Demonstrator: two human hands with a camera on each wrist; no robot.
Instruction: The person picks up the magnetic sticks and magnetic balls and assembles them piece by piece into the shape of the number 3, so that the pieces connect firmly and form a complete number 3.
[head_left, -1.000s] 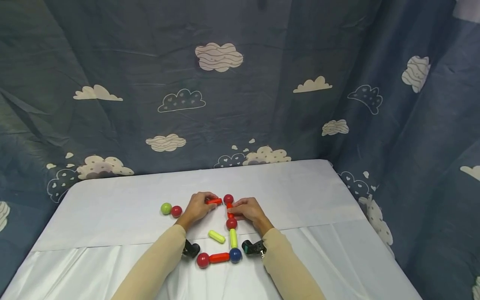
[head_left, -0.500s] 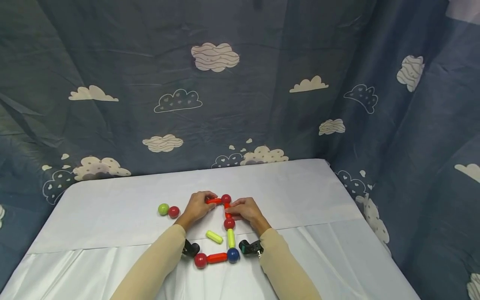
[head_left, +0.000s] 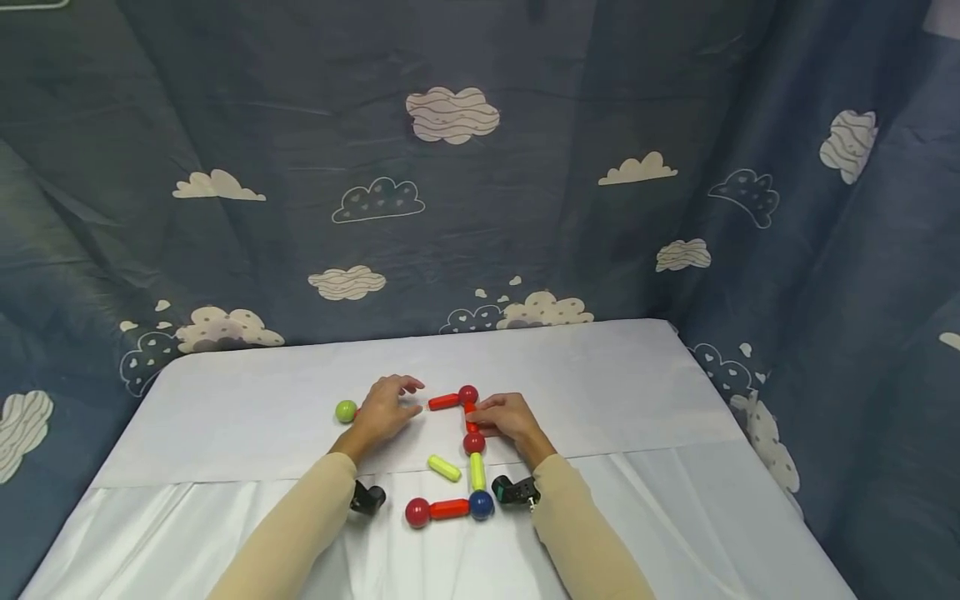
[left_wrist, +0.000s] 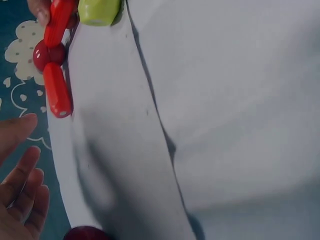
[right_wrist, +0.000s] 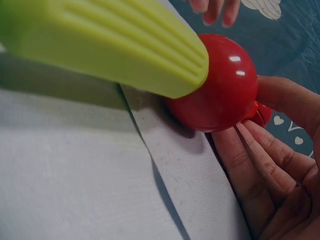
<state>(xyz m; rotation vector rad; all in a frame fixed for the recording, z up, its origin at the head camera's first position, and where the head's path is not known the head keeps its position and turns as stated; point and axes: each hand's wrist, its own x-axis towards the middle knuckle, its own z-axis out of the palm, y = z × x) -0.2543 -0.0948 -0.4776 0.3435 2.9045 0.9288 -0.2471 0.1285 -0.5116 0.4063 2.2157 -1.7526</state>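
My right hand point(head_left: 510, 417) pinches a red stick point(head_left: 471, 419) between two red balls, the far ball point(head_left: 468, 394) and the near ball point(head_left: 474, 442). Another red stick point(head_left: 444, 402) points left from the far ball, its free end bare in the left wrist view. My left hand point(head_left: 386, 408) is off to the left of that stick, fingers spread and holding nothing. From the near ball a yellow-green stick point(head_left: 477, 472) runs to a blue ball point(head_left: 482, 505). A red stick point(head_left: 449, 509) joins the blue ball to a red ball point(head_left: 417, 512) at the front left.
A loose yellow-green stick point(head_left: 444, 467) lies inside the bent chain. Beside my left hand sits a green ball point(head_left: 346, 411), with a red ball mostly hidden behind the hand. White cloth point(head_left: 637, 500) covers the table; a cloud-patterned curtain point(head_left: 525, 233) hangs behind.
The left hand brought the red stick against the far red ball, then let go and drew back left toward the loose balls. My right hand keeps its pinch. The head view has shifted slightly.
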